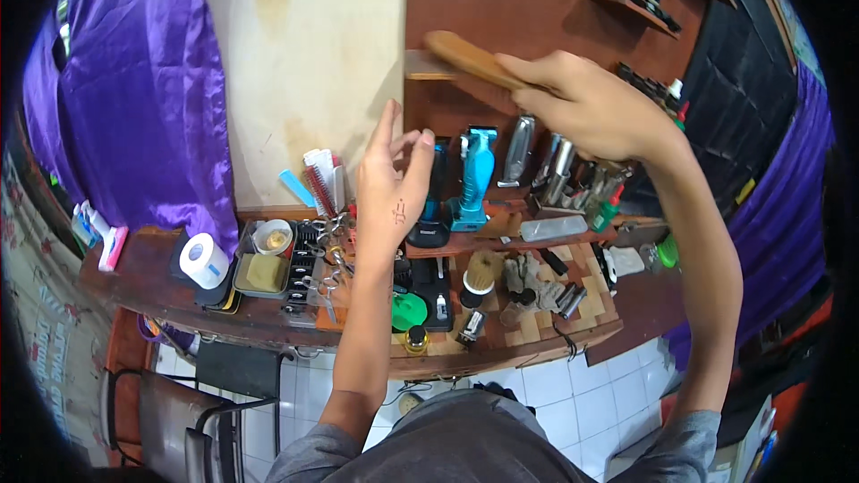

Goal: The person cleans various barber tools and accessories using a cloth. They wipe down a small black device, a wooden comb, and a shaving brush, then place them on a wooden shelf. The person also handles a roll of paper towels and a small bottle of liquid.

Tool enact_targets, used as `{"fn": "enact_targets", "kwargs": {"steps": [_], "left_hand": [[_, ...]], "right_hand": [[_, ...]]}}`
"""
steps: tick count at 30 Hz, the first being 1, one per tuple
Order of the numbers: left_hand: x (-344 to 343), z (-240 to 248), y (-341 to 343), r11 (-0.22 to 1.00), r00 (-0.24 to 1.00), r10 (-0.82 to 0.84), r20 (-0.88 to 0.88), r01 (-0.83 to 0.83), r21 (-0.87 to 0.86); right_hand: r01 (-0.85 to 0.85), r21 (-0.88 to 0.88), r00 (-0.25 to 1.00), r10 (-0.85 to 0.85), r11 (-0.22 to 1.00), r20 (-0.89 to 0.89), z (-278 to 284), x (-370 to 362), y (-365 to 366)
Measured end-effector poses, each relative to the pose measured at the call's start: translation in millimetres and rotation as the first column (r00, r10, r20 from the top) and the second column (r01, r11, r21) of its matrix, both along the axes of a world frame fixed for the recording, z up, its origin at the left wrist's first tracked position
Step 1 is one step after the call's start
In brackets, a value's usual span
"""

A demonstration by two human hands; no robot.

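Observation:
My right hand (595, 107) is raised over the back of the counter, its fingers closed around a wooden-backed brush (465, 55). The brush points left, and its bristles below are smeared by motion. My left hand (394, 183) is held up to the left of the brush and apart from it, fingers stretched out and holding nothing. Just right of my left hand, a teal hair clipper (477, 170) stands upright in a holder. A silver trimmer (519, 148) stands beside it.
On the wooden counter (528, 353) lie scissors (333, 284), a shaving brush (483, 273), a green round object (409, 311) and a small yellow bottle (416, 340). A paper roll (204, 261) stands left. A purple curtain (148, 89) hangs there; a chair (170, 411) stands below.

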State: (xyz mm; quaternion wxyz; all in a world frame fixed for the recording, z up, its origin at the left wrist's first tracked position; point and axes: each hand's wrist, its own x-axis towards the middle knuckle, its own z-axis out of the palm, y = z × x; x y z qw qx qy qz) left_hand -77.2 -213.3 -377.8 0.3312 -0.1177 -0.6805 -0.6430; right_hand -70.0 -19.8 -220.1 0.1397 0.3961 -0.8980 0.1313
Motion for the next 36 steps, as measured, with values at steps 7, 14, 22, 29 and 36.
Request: {"fn": "enact_targets", "kwargs": {"steps": [7,14,22,29,36], "left_hand": [[-10,6,28,0.995,0.980,-0.088,-0.181,0.095,0.031],[-16,16,28,0.957,0.967,0.182,-0.178,-0.216,-0.193],[-4,9,46,0.929,0.892,0.250,-0.377,-0.331,-0.167],[17,-46,81,0.987,0.964,-0.156,-0.217,0.141,-0.080],[51,-83,159,0.832,0.929,-0.281,0.241,0.361,-0.421]], "right_hand": [[0.055,-0.026,0.981,-0.049,0.998,0.190,6,19,8],[0.477,0.082,0.867,-0.484,0.875,0.117,11,35,113],[0.424,-0.224,0.839,-0.473,0.878,-0.270,-62,92,191],[0.842,-0.339,0.539,-0.633,0.419,0.556,-212,162,227],[0.866,-0.448,0.458,-0.709,0.221,0.536,-375,116,221]]}}
